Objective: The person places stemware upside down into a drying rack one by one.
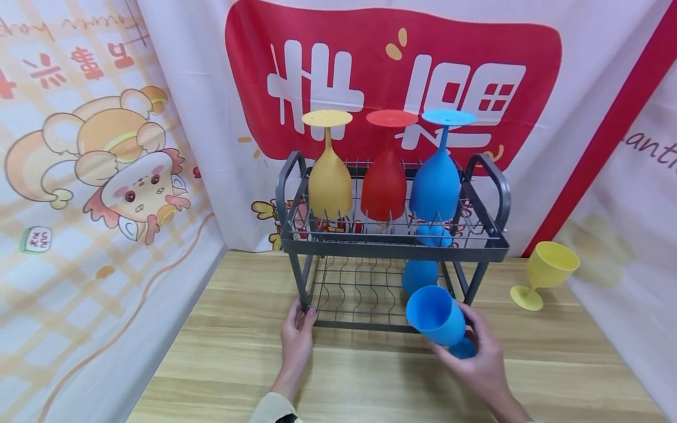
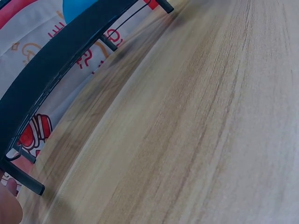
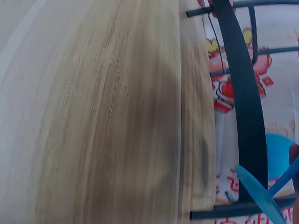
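Note:
My right hand holds a blue goblet at the right front corner of the black two-tier dish rack. The goblet tilts with its mouth facing up toward me, its round foot low in the right wrist view. At the opposite corner, my left hand grips the rack's lower frame, thumb in front. Another blue goblet stands upside down on the lower tier, behind the held one. On the upper tier, yellow, red and blue goblets stand inverted.
A yellow goblet stands upright on the wooden table, right of the rack. Printed cloth hangs behind the rack and along both sides. Handles rise at the rack's two upper ends.

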The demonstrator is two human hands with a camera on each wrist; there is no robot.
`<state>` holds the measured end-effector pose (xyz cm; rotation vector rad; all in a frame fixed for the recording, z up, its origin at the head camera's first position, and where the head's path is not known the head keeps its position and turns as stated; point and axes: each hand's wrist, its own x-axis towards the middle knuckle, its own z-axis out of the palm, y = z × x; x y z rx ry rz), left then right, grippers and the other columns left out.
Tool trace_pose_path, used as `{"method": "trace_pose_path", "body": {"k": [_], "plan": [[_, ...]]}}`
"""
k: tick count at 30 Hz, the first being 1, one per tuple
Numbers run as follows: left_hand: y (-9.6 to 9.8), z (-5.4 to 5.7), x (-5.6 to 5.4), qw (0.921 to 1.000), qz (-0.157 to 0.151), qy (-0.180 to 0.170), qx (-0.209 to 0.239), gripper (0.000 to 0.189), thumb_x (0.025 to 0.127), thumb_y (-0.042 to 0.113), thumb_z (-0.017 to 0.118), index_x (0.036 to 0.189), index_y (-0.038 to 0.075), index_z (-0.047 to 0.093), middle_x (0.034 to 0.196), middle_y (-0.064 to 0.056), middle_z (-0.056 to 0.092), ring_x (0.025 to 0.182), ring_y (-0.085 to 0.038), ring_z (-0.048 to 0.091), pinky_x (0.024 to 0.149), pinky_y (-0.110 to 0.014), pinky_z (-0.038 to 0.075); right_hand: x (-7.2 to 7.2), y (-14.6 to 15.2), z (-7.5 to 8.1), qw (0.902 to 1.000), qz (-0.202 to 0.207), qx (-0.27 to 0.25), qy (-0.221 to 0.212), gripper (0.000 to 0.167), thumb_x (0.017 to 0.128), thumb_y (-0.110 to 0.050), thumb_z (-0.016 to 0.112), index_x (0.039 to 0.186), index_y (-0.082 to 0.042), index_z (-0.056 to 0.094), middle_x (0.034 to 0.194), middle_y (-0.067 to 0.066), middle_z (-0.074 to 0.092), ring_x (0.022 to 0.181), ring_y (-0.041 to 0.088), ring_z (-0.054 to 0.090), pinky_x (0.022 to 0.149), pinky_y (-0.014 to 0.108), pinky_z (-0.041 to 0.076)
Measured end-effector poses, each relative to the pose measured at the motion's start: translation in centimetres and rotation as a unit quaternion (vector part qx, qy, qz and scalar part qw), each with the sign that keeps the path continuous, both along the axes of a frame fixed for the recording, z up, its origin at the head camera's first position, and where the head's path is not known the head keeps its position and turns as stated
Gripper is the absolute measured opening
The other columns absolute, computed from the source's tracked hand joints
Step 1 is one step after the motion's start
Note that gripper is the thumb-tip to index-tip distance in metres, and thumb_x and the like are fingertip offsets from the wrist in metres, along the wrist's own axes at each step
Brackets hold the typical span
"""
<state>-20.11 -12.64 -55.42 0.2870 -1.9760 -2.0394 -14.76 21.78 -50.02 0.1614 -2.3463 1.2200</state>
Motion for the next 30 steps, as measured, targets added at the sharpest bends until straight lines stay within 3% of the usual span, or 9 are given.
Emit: {"method": "trace_pose_path", "body": {"k": [6, 10, 13, 17, 30], "plan": [[0.0, -0.2, 0.0, 1.0000, 0.001, -0.002, 0.002, 0.049, 0.104, 0.007, 0.061, 0.151, 0.022, 0.057, 0.159, -0.010, 0.056, 0.147, -0.035, 0.054, 0.123, -0.050, 0.044, -0.4, -1.7, 0.2, 0.9973, 0.049, 0.045, 0.030, 0.097, 0.068, -0.018, 0.102, 0.152, -0.023, 0.054, 0.139, 0.003, 0.063, 0.122, 0.001, 0.055, 0.094, 0.021, 0.055], [0.1, -0.1, -0.1, 1.0000, 0.002, -0.005, 0.005, 0.048, 0.104, 0.007, 0.062, 0.148, 0.025, 0.059, 0.159, -0.009, 0.055, 0.147, -0.033, 0.054, 0.123, -0.049, 0.044, -0.8, -2.8, 0.6, 0.9901, 0.086, 0.081, 0.076, 0.098, 0.064, -0.019, 0.103, 0.151, -0.021, 0.057, 0.137, 0.005, 0.066, 0.120, 0.017, 0.063, 0.091, 0.041, 0.065], [0.1, -0.1, -0.1, 1.0000, 0.002, -0.006, 0.002, 0.048, 0.104, 0.008, 0.061, 0.149, 0.025, 0.058, 0.160, -0.009, 0.055, 0.147, -0.034, 0.054, 0.123, -0.051, 0.044, -1.1, -3.4, 1.1, 0.9820, 0.122, 0.099, 0.105, 0.100, 0.063, -0.019, 0.103, 0.151, -0.019, 0.057, 0.138, 0.007, 0.066, 0.120, 0.027, 0.067, 0.089, 0.054, 0.065], [0.1, -0.1, -0.1, 1.0000, 0.000, -0.001, -0.004, 0.048, 0.105, 0.009, 0.061, 0.151, 0.023, 0.057, 0.161, -0.011, 0.053, 0.148, -0.037, 0.053, 0.124, -0.054, 0.042, -1.3, -4.0, 1.4, 0.9771, 0.147, 0.110, 0.107, 0.100, 0.065, -0.023, 0.103, 0.152, -0.022, 0.056, 0.138, 0.004, 0.067, 0.119, 0.028, 0.069, 0.090, 0.055, 0.065], [0.1, -0.1, 0.0, 0.9999, -0.002, -0.006, -0.014, 0.048, 0.106, 0.012, 0.062, 0.152, 0.023, 0.056, 0.160, -0.013, 0.054, 0.147, -0.040, 0.053, 0.122, -0.055, 0.043, -1.3, -4.8, 1.3, 0.9703, 0.156, 0.153, 0.104, 0.099, 0.063, -0.028, 0.103, 0.152, -0.023, 0.057, 0.133, 0.005, 0.068, 0.117, 0.028, 0.070, 0.090, 0.052, 0.066]]}}
